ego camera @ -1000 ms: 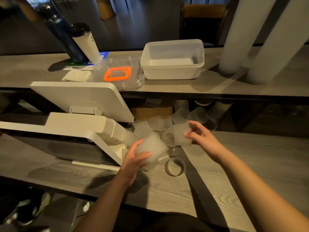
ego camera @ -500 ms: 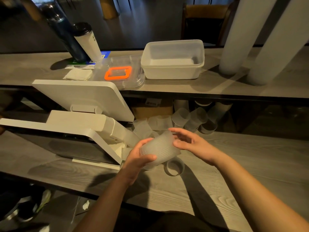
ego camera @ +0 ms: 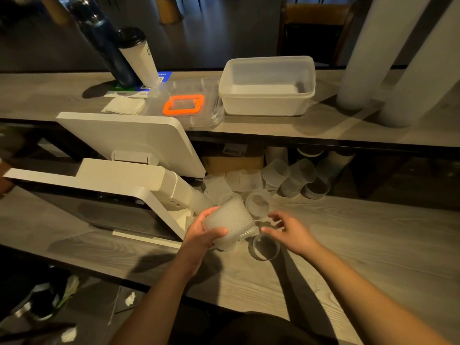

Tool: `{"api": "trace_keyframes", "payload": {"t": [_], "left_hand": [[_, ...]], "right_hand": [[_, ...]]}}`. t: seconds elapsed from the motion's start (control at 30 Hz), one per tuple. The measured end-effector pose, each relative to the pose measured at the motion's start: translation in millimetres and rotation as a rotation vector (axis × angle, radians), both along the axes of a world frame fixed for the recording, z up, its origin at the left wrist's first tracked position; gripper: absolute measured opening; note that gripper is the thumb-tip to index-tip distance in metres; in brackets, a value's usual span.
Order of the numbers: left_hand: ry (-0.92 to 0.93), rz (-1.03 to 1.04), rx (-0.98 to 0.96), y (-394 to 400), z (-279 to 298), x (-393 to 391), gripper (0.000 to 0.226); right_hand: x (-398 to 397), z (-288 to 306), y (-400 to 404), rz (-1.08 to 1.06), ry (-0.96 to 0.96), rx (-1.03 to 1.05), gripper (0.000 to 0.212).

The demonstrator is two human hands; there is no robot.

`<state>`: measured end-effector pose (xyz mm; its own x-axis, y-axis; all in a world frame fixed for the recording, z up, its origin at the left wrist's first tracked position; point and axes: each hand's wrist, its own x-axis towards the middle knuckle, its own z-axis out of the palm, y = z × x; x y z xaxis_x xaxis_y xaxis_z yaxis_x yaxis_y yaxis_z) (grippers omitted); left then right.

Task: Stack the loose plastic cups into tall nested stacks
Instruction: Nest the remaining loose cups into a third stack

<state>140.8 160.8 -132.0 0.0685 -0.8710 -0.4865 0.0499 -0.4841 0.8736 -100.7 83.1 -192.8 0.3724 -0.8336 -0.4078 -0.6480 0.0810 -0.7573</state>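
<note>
Left hand (ego camera: 204, 236) grips nested cup stack (ego camera: 230, 224); right hand (ego camera: 290, 232) spread, empty, beside its rim

You work in dim light; it comes from 12 o'clock, so your arms throw long shadows toward 6 on the counter (ego camera: 373, 245). Edges bend strongly; dark corners lose detail.
</note>
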Motion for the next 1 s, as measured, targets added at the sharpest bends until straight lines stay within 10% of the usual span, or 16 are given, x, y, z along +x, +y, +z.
{"api": "trace_keyframes", "payload": {"t": [0.3,0.5,1.0], "left_hand": [[-0.024,0.004,0.033,-4,-4,10,0.089],[-0.037,0.011,0.031,-7,-5,14,0.093],[-0.041,-0.002,0.020,-4,-11,7,0.090]], "right_hand": [[20,-35,20,0.299,0.290,-0.066,0.117],[20,-53,22,0.302,0.361,-0.153,0.090],[-3,26,-3,-0.361,-0.519,0.067,0.051]]}}
